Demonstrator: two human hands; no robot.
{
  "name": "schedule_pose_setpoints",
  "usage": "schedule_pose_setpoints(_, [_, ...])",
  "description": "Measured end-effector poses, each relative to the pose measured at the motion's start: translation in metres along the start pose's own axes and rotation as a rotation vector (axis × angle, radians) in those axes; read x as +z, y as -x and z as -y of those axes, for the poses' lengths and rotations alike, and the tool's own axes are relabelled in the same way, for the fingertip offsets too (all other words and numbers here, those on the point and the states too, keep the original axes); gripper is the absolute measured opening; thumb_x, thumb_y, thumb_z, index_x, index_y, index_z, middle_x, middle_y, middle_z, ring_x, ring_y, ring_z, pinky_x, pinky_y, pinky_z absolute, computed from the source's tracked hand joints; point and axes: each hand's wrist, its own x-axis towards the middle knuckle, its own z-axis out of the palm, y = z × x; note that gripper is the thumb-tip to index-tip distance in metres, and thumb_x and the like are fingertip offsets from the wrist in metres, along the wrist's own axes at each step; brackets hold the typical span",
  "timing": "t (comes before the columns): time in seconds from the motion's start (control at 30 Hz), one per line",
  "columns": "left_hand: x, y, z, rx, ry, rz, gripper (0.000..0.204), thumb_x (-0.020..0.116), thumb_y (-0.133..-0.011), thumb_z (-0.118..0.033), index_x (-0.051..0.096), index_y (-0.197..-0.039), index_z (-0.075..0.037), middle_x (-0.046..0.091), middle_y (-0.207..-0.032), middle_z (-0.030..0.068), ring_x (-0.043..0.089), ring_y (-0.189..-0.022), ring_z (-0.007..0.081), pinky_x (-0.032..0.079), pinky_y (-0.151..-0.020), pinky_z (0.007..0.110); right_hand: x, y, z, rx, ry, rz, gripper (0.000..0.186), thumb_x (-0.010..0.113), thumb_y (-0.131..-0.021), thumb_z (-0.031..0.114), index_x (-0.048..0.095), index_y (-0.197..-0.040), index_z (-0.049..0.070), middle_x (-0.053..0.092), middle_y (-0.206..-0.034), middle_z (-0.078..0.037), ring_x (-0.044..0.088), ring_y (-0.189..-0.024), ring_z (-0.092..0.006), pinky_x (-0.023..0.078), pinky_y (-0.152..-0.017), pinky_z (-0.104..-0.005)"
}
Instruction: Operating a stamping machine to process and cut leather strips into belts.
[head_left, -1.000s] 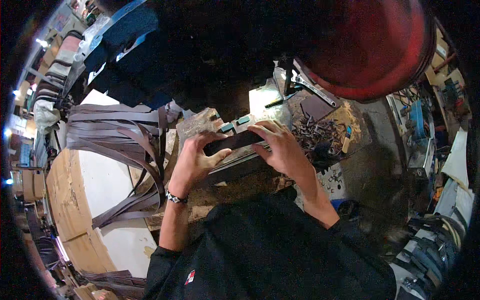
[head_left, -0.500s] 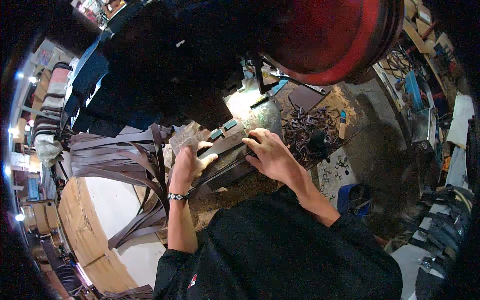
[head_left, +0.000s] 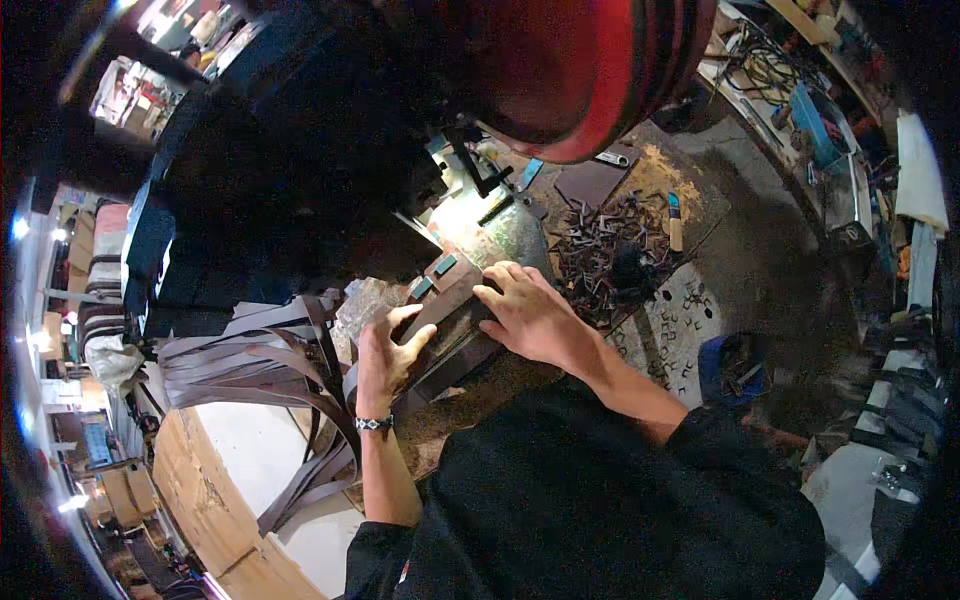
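A flat grey-brown strip [head_left: 443, 308] lies slantwise on the machine bed, beside two small teal blocks [head_left: 435, 277]. My left hand [head_left: 385, 360], with a patterned bracelet at its wrist, has thumb and forefinger curved around the strip's near-left end. On the strip's right side rest the bent fingers of my right hand [head_left: 535, 318], its thumb tucked toward the bed's near edge. Some fingertips are hidden, so how tightly either hand grips cannot be seen. A lamp brightly lights the machine's working area [head_left: 465, 215] just beyond the strip.
The dark machine body [head_left: 290, 170] and its red wheel [head_left: 570, 80] loom above my hands. Many long straps [head_left: 250, 350] hang at the left. At right lie a pile of dark offcuts [head_left: 605, 250], a utility knife [head_left: 675, 222] and a blue container [head_left: 730, 367].
The whole view has shifted and turned slightly, moving the machine wheel left in the picture. Both hands stay at the strip with nearly the same finger positions.
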Motion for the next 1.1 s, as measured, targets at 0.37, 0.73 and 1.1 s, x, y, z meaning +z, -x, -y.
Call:
schedule_pose_setpoints(0.37, [-0.031,-0.012,-0.009,-0.171,0.212,-0.006,0.033,0.083,-0.081,-0.015,0.075,-0.110,0.000,0.072,-0.097,0.0096,0.067,-0.090,0.0184,0.050,-0.083,0.029,0.006,0.003,0.004,0.002,-0.157,-0.135,0.060,0.076,-0.085,0.017,0.051,-0.138,0.004,0.051,-0.136,-0.020,0.048,-0.132,-0.0386,0.040,-0.109,-0.0484])
schedule_pose_setpoints(0.73, [-0.029,-0.020,0.017,-0.114,0.080,0.045,0.038,0.083,-0.083,-0.021,0.075,-0.115,-0.001,0.076,-0.111,0.0147,0.070,-0.102,0.0203,0.052,-0.093,0.033,0.016,-0.020,0.011,0.044,0.009,-0.047,0.064,0.075,-0.087,0.026,0.050,-0.142,0.005,0.047,-0.141,-0.026,0.042,-0.137,-0.0432,0.035,-0.111,-0.0513])
schedule_pose_setpoints(1.1, [-0.020,-0.018,0.045,-0.171,0.035,0.000,0.036,0.083,-0.080,-0.020,0.077,-0.113,-0.007,0.074,-0.115,0.0161,0.069,-0.109,0.0289,0.051,-0.095,0.036,0.026,-0.043,0.008,0.065,0.180,-0.072,0.061,0.076,-0.082,0.032,0.060,-0.134,0.007,0.047,-0.144,-0.027,0.040,-0.138,-0.0414,0.038,-0.105,-0.0493])
